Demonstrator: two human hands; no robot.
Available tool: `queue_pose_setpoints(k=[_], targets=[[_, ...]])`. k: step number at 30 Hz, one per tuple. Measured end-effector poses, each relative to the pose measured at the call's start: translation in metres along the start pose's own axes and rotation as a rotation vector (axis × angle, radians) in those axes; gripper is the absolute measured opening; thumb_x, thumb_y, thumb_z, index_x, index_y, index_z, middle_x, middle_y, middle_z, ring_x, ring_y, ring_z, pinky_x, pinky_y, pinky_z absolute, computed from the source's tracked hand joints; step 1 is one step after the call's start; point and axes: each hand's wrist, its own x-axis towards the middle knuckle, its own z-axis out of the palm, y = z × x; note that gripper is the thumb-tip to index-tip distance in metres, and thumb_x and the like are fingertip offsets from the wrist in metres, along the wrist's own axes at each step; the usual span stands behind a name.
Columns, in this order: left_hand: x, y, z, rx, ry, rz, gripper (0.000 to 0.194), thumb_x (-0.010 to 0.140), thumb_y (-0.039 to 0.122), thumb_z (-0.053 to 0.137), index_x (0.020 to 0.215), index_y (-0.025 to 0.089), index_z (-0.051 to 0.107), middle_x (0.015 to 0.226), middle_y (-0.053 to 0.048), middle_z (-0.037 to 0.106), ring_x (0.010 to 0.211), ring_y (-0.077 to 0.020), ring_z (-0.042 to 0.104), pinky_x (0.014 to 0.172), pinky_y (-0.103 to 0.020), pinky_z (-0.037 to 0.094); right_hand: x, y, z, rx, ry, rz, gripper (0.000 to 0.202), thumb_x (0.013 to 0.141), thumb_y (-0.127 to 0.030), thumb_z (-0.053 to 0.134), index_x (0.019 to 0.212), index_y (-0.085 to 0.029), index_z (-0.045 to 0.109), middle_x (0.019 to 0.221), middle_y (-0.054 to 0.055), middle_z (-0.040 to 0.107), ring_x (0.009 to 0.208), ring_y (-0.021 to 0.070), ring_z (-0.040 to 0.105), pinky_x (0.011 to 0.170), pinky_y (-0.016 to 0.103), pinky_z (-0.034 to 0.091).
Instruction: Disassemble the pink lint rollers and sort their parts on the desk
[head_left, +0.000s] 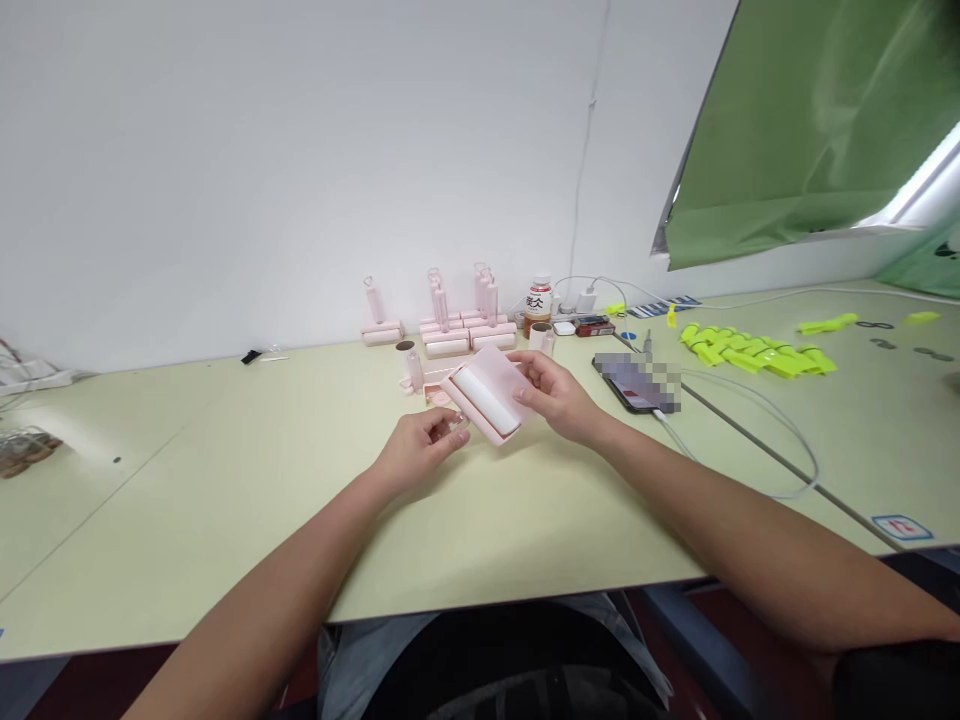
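Note:
A pink case (498, 388) with a white roll (487, 400) lying in it is held tilted above the table. My right hand (556, 393) grips the case by its upper right side, thumb on the front. At the case's lower left is my left hand (421, 448), its fingers pinched round a small clear piece (462, 421) that touches or nearly touches the case edge. Behind the case, pink rollers (448, 344) lie in rows, with pink handles (440, 308) standing upright on them. A cardboard-cored roll (409, 366) stands just left of the case.
On the pale table (225, 500), a bottle (538, 303) stands by the wall. A phone (630, 383) with a white cable lies right of my right hand. Yellow-green strips (750, 350) lie farther right, beyond the table seam.

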Motion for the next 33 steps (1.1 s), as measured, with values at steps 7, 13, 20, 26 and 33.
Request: queue_pose_setpoints(k=[7, 13, 20, 26, 33], targets=[[-0.001, 0.001, 0.0, 0.006, -0.003, -0.013, 0.034, 0.083, 0.047, 0.059, 0.094, 0.016, 0.067, 0.059, 0.006, 0.038, 0.055, -0.0096, 0.033, 0.054, -0.023, 0.026, -0.001, 0.001, 0.0, -0.004, -0.072, -0.001, 0.055, 0.081, -0.047, 0.067, 0.126, -0.02, 0.048, 0.102, 0.007, 0.062, 0.095, 0.0232, 0.059, 0.077, 0.032, 0.045], [0.0, -0.002, 0.001, 0.043, 0.018, 0.012, 0.035, 0.084, 0.046, 0.059, 0.1, 0.016, 0.069, 0.059, 0.005, 0.041, 0.055, -0.0104, 0.036, 0.055, -0.023, 0.029, -0.002, 0.005, -0.002, -0.063, -0.122, -0.024, 0.062, 0.083, -0.044, 0.065, 0.136, -0.021, 0.042, 0.114, 0.01, 0.061, 0.101, 0.0243, 0.058, 0.081, 0.035, 0.045], [0.001, -0.002, 0.0, 0.092, 0.038, 0.046, 0.034, 0.083, 0.041, 0.061, 0.106, 0.018, 0.071, 0.061, 0.004, 0.047, 0.056, -0.0111, 0.041, 0.057, -0.024, 0.033, 0.0, 0.008, -0.006, -0.131, -0.194, -0.048, 0.063, 0.087, -0.043, 0.06, 0.143, -0.022, 0.039, 0.124, 0.011, 0.059, 0.112, 0.0273, 0.055, 0.089, 0.039, 0.044], [0.0, -0.003, 0.001, 0.1, 0.036, 0.033, 0.035, 0.082, 0.042, 0.063, 0.105, 0.017, 0.072, 0.062, 0.003, 0.052, 0.057, -0.0118, 0.043, 0.057, -0.024, 0.034, -0.005, 0.01, -0.002, -0.247, -0.234, -0.049, 0.065, 0.085, -0.041, 0.063, 0.143, -0.023, 0.037, 0.126, 0.012, 0.056, 0.108, 0.0255, 0.056, 0.084, 0.037, 0.047], [0.0, -0.005, 0.003, 0.101, 0.027, -0.005, 0.042, 0.081, 0.046, 0.063, 0.108, 0.015, 0.072, 0.062, 0.002, 0.053, 0.057, -0.0121, 0.044, 0.057, -0.025, 0.035, -0.008, 0.006, 0.007, -0.343, -0.224, 0.003, 0.072, 0.081, -0.037, 0.065, 0.144, -0.023, 0.034, 0.123, 0.012, 0.057, 0.098, 0.0234, 0.057, 0.076, 0.035, 0.05]])
